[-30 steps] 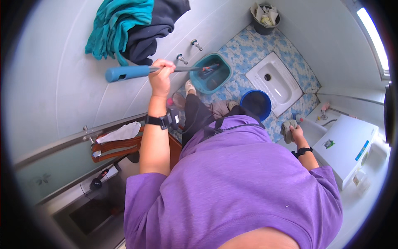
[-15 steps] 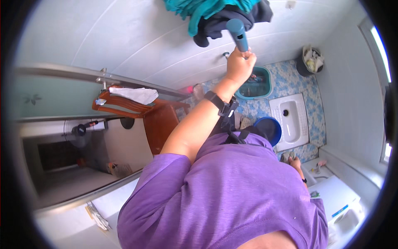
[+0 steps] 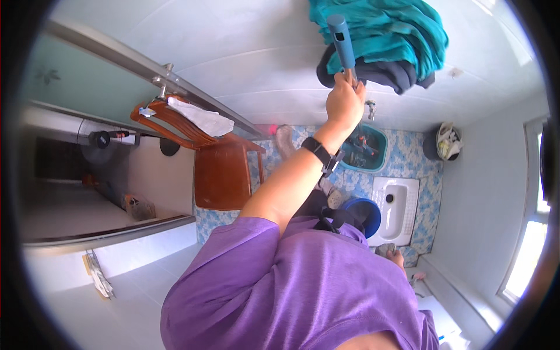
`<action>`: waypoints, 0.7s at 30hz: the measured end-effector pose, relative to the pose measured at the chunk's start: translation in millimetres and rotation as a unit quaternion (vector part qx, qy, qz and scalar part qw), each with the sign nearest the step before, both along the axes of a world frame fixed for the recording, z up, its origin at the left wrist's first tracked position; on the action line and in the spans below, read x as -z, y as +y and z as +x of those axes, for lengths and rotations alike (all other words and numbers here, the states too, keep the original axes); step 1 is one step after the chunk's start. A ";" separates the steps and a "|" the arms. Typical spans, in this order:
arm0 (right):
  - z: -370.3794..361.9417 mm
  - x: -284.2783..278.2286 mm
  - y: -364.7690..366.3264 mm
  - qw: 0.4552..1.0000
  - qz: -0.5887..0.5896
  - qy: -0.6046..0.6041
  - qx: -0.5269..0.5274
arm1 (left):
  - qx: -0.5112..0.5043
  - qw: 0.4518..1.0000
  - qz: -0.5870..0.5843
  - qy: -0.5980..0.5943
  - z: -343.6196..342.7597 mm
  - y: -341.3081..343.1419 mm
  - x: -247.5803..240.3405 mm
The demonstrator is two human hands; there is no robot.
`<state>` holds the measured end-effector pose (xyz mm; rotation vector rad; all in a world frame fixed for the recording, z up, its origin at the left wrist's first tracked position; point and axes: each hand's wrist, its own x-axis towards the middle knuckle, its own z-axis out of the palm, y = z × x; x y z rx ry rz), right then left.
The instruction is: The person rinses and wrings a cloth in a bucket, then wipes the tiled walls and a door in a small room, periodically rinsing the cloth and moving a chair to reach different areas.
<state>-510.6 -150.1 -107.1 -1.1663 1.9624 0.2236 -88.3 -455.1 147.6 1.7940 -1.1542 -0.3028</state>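
My left hand (image 3: 344,105) is raised on an outstretched arm and wrapped round a tool. The tool's blue-grey handle (image 3: 340,42) points up, with a dark slot near its end and a brown section by my fingers; its other end is hidden. Just behind it, teal cloth (image 3: 391,32) and dark cloth (image 3: 382,73) hang against the wall. Low on the right, my right hand (image 3: 396,258) is closed on a crumpled greyish wad (image 3: 385,250), perhaps a cloth. Black bands circle my left wrist.
Below my left hand stands a teal basin (image 3: 382,149) with things in it. A blue bucket (image 3: 373,219) stands by a squat toilet (image 3: 396,224), and a dark bin (image 3: 431,146) in the corner. A wooden chair (image 3: 221,181) with white cloth (image 3: 201,116) is left, beside a sliding door rail (image 3: 116,55).
The view has shifted, so the hanging cloths now appear further right and lower. My left hand keeps hold of the blue-handled tool, now in front of the cloths' left side. My right hand still holds the wad.
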 end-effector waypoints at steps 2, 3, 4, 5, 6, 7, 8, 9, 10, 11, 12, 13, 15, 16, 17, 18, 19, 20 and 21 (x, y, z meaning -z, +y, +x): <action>5.5 -15.4 -9.5 0.999 -0.002 -0.005 -0.034 | -0.006 0.999 -0.043 -0.014 21.1 0.4 11.5; 4.9 -13.2 -12.7 0.999 -0.041 -0.001 -0.033 | -0.008 1.000 -0.016 -0.018 33.7 -3.6 18.0; 8.8 -19.0 -20.0 0.998 -0.045 0.002 -0.037 | -0.007 1.000 0.013 -0.021 45.3 -7.1 25.1; 13.9 -29.1 -28.1 0.997 -0.078 -0.025 -0.013 | 0.026 0.998 0.045 -0.026 58.1 -10.4 29.7; 20.4 -38.3 -36.7 0.992 -0.111 -0.053 0.012 | 0.049 0.994 0.098 0.012 67.8 -14.1 33.4; 29.3 -44.6 -49.1 0.987 -0.150 -0.061 0.017 | 0.086 0.993 0.082 0.016 74.9 -15.4 40.1; 34.5 -43.0 -62.5 0.981 -0.190 -0.046 -0.019 | 0.124 0.990 0.065 0.017 81.1 -14.4 47.9; 41.1 -43.0 -75.6 0.970 -0.233 -0.055 -0.032 | 0.155 0.984 0.063 0.056 85.7 -14.6 54.3; 65.2 -62.6 -96.3 0.959 -0.273 -0.064 -0.040 | 0.152 0.986 0.032 0.068 83.5 -10.6 63.0; 86.0 -80.3 -113.3 0.959 -0.269 -0.087 -0.027 | 0.172 0.972 0.029 0.157 84.6 -5.2 70.0; 107.1 -98.3 -128.7 0.958 -0.264 -0.111 -0.011 | 0.194 0.950 0.027 0.244 85.5 1.6 72.9; 131.5 -119.2 -141.5 0.946 -0.286 -0.154 0.013 | 0.213 0.911 0.046 0.351 84.3 12.4 65.6; 178.5 -155.3 -173.5 0.919 -0.327 -0.219 0.012 | 0.214 0.918 0.038 0.333 90.7 35.6 63.8; 201.0 -168.1 -191.7 0.907 -0.346 -0.239 -0.008 | 0.222 0.919 0.015 0.324 94.7 42.7 77.5; 223.9 -180.1 -209.5 0.889 -0.368 -0.274 -0.017 | 0.225 0.919 0.016 0.323 97.6 55.6 73.5; 244.1 -194.4 -223.1 0.869 -0.390 -0.302 -0.021 | 0.252 0.895 0.089 0.356 100.4 71.2 62.0; 263.4 -208.9 -234.6 0.870 -0.395 -0.292 -0.050 | 0.273 0.867 0.162 0.384 106.9 85.6 53.9; 280.8 -220.6 -242.2 0.870 -0.397 -0.280 -0.081 | 0.275 0.865 0.164 0.387 112.3 97.3 52.5; 294.4 -226.2 -245.3 0.871 -0.399 -0.272 -0.097 | 0.276 0.858 0.177 0.395 114.9 108.9 52.9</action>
